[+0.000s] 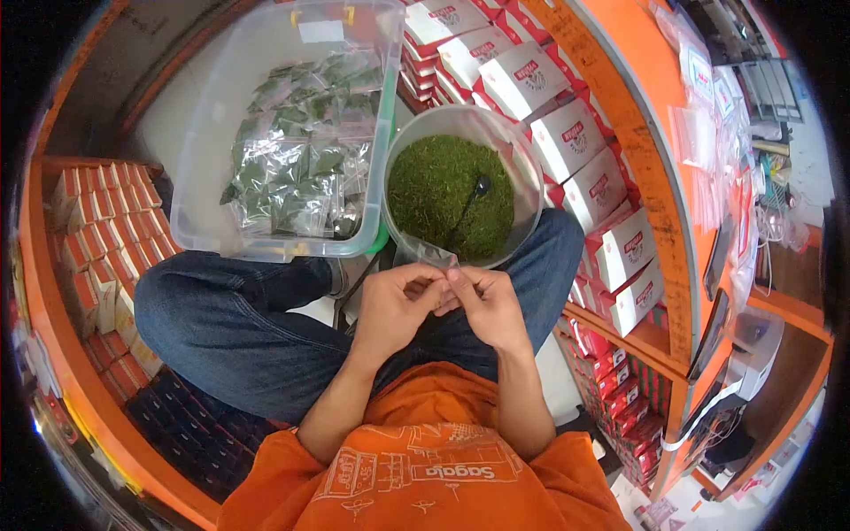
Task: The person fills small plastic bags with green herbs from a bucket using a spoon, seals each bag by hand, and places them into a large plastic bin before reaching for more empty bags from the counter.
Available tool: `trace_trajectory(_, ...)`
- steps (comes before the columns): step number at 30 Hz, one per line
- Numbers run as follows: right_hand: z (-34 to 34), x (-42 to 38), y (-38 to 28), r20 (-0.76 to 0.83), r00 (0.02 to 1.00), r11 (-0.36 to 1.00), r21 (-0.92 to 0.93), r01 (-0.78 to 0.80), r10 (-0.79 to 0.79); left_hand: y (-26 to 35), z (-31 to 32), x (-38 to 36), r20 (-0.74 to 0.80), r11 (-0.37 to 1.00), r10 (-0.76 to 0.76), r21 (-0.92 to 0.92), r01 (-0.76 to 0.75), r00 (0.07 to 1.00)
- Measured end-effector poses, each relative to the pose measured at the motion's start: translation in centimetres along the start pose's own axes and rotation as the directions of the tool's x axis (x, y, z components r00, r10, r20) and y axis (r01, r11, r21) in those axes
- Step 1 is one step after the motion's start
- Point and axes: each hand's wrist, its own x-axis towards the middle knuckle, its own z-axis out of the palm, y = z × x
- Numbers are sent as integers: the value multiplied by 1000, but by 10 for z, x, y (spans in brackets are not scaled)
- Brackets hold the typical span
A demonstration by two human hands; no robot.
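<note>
My left hand (400, 301) and my right hand (485, 305) meet over my lap, thumbs and fingertips pinched together on the edge of a small clear plastic bag (432, 255). The bag sticks up past my fingers, toward the near rim of a round clear tub (537, 190). Dried green herb (425, 181) fills much of that tub, and a black spoon (481, 186) lies in it, handle partly sunk. To the left stands a large clear plastic bin (205, 168) holding many small filled zip bags (301, 159). Whether the pinched bag contains anything cannot be made out.
White and red boxes (580, 133) are stacked along the right, beneath an orange shelf edge (651, 150). Orange and white packs (115, 239) line the left shelf, with dark packs (190, 434) below. Clear plastic packets (699, 133) hang at the right. My crossed legs (248, 327) border both containers.
</note>
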Motion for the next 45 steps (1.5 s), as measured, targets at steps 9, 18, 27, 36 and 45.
trace_trajectory(9, 10, -10, -2, -173, 927, 538, -842, 37, -334, -7, 0, 0, -259, 896, 292, 411, -169, 921)
trace_trajectory(18, -10, -15, 1, -23, 924, 582, -782, 221, -382, 14, -7, 0, -50, 804, 269, 561, -196, 962)
trace_trajectory(27, -45, 15, -24, 342, 916, 959, -256, -124, 210, -5, -19, 9, 371, 822, 353, 314, -474, 859)
trace_trajectory(36, -66, 130, 52, 387, 894, -4, -917, 398, 226, 10, -25, -21, 347, 881, 258, 300, -367, 902)
trace_trajectory(45, -79, 126, 46, 450, 880, -62, -884, 463, 154, -46, 8, -47, 650, 966, -2, 198, -167, 760)
